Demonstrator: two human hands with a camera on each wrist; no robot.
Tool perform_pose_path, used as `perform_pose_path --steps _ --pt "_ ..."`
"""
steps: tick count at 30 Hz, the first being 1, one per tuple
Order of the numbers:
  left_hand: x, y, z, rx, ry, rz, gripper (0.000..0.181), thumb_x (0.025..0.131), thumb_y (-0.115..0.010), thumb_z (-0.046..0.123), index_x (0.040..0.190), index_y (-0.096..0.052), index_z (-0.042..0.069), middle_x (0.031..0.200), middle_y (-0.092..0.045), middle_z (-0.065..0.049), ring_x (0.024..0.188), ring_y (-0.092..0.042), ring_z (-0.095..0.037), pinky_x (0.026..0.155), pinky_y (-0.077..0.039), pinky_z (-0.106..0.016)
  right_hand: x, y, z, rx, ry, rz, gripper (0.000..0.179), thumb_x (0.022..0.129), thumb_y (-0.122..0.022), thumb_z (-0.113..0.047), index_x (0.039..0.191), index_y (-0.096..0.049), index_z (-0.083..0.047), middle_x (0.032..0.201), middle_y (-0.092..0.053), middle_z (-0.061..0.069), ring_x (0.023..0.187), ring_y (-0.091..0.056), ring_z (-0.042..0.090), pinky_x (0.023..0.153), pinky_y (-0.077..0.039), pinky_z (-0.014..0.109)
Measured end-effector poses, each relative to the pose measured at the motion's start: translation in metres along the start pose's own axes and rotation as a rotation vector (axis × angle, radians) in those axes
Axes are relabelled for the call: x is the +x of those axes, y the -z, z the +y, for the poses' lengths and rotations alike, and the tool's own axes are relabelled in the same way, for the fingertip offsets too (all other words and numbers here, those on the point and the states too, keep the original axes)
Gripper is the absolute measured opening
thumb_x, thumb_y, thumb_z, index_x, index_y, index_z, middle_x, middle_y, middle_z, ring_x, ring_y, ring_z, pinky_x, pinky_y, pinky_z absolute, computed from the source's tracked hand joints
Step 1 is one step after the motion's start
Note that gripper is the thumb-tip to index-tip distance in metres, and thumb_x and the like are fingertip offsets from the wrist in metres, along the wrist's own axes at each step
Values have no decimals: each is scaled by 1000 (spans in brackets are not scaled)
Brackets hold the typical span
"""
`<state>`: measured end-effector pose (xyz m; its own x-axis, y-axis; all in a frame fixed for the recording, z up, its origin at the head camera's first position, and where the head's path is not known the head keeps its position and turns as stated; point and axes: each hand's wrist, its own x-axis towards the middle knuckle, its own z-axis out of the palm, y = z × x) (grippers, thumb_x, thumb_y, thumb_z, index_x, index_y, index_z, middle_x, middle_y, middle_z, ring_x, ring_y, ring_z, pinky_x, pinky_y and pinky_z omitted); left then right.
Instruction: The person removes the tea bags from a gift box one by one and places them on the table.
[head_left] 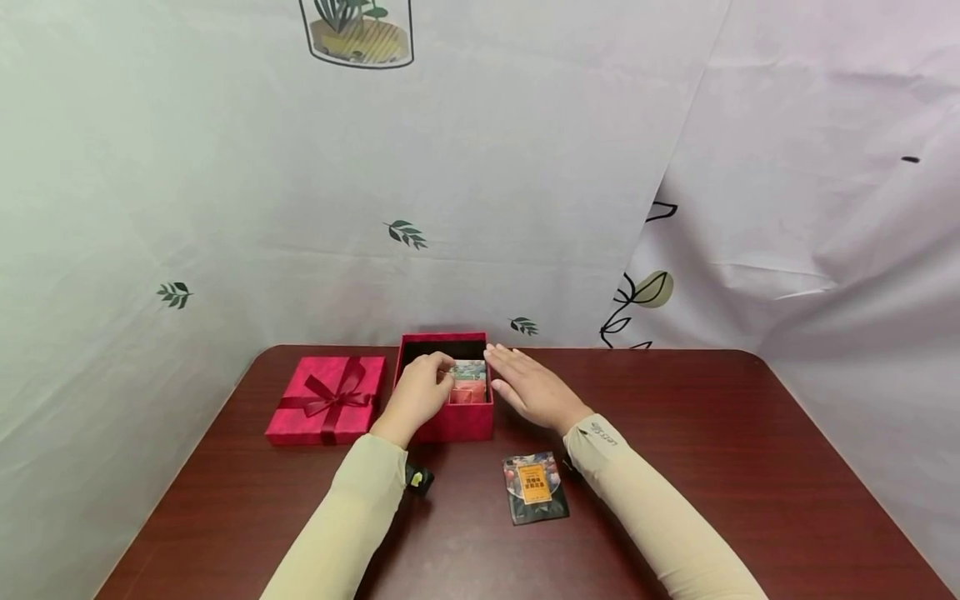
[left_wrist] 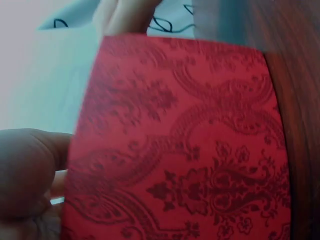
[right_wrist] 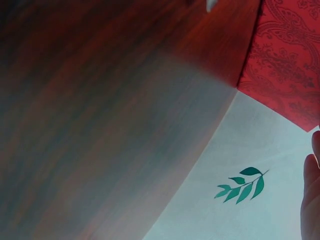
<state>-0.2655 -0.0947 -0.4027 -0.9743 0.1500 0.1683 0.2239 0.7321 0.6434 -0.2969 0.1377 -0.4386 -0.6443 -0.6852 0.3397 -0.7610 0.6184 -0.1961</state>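
Note:
A red patterned gift box (head_left: 453, 422) stands lidless at the back of the table, with a green packet (head_left: 471, 370) and a red packet (head_left: 469, 390) inside. My left hand (head_left: 420, 392) reaches over its left side, bent fingers and thumb beside the packets. I cannot tell whether they pinch one. In the left wrist view the patterned box wall (left_wrist: 180, 140) hides the fingertips. Along the box's right side, my right hand (head_left: 536, 390) lies with straight fingers, fingertips right at the rim. The right wrist view catches only finger edges (right_wrist: 311, 195) near the box corner.
To the box's left lies its red lid (head_left: 311, 425) with a dark red ribbon bow. A dark sachet with an orange label (head_left: 536, 485) rests between the forearms. A small black item (head_left: 418, 480) pokes out by the left sleeve. A printed white cloth (head_left: 480, 283) hangs behind the table.

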Motion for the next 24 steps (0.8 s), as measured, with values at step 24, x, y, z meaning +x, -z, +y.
perform_pose_path --steps 24 --pt "19 0 -3 108 192 -255 38 100 -55 10 135 -60 -4 134 -62 -22 99 -60 -28 90 -51 -45 0 0 -1 6 -8 2 53 108 -47 -29 154 -41 -4 161 -37 11 150 -30 24 123 -21 38"
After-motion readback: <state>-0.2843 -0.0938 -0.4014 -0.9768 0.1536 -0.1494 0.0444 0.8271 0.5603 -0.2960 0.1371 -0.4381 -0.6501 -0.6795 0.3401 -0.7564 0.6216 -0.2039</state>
